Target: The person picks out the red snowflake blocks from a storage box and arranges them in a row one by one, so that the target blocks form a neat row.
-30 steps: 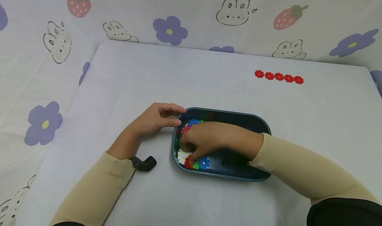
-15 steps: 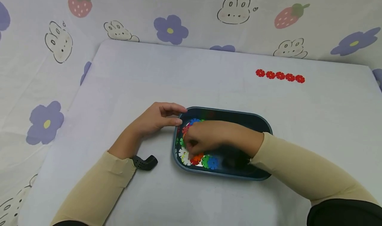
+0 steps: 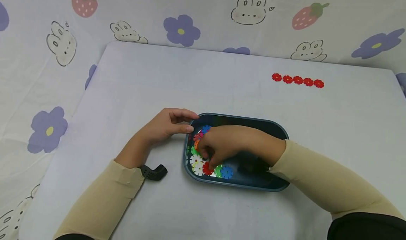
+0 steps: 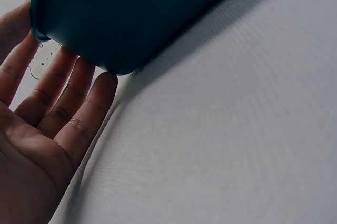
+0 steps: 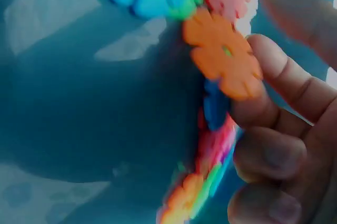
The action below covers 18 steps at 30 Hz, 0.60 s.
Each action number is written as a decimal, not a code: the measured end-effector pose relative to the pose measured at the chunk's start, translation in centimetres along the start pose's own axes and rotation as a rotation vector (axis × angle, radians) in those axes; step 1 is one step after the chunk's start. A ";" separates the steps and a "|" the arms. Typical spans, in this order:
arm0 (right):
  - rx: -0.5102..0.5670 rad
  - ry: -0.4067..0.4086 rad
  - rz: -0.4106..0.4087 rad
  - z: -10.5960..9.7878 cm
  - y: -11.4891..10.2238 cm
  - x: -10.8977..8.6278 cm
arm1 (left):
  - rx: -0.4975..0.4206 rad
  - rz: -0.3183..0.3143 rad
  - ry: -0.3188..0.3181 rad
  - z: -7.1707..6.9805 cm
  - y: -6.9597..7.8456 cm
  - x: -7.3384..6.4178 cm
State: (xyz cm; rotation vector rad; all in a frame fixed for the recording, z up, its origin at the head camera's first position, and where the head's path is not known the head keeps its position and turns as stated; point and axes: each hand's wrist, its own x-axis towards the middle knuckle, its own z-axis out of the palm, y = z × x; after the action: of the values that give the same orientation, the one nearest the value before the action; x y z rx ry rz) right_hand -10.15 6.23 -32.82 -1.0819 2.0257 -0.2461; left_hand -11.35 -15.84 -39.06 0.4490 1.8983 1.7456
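Over the left end of a dark teal tray (image 3: 253,188) is my right hand (image 3: 226,143), fingers curled down among colourful snowflake discs. In the right wrist view, an orange snowflake disc (image 5: 224,56) sits at the index and middle fingertips of that hand, which hold its edge, the thumb (image 5: 310,16) apart from it. A red disc (image 3: 207,168), white discs (image 3: 196,159), a green disc (image 3: 218,170) and a blue disc (image 3: 226,172) lie around the fingers. My left hand (image 3: 161,125) is at the tray's left rim; its extended fingers (image 4: 87,116) touch the tray's underside edge.
Farther back on the white table (image 3: 158,78), several red snowflake discs (image 3: 297,80) stand in a row at the right. A black curved device (image 3: 154,172) sticks out from the left wrist. Behind the table hangs a printed cloth (image 3: 209,7).
The right hand's thumb and fingers have worked among the discs and drawn back slightly rightward. The green and blue discs have shifted right in the tray. The left hand stays at the rim.
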 end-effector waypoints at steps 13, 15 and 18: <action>0.048 0.163 -0.144 -0.1 0.4 -0.5 | 0.003 0.006 -0.007 -0.1 -0.3 0.1; 0.104 0.205 -0.164 -1.0 0.6 -1.3 | 0.010 0.011 -0.007 -0.1 -0.2 0.1; 0.147 0.310 -0.209 -2.6 1.4 -2.9 | 0.013 0.012 -0.009 -0.1 -0.2 0.1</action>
State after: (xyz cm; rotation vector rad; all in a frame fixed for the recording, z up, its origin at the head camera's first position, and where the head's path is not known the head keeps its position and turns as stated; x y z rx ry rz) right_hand -12.02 8.80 -30.23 -1.2216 2.1213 -0.6978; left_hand -11.51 -15.92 -39.27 0.4735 1.9051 1.7367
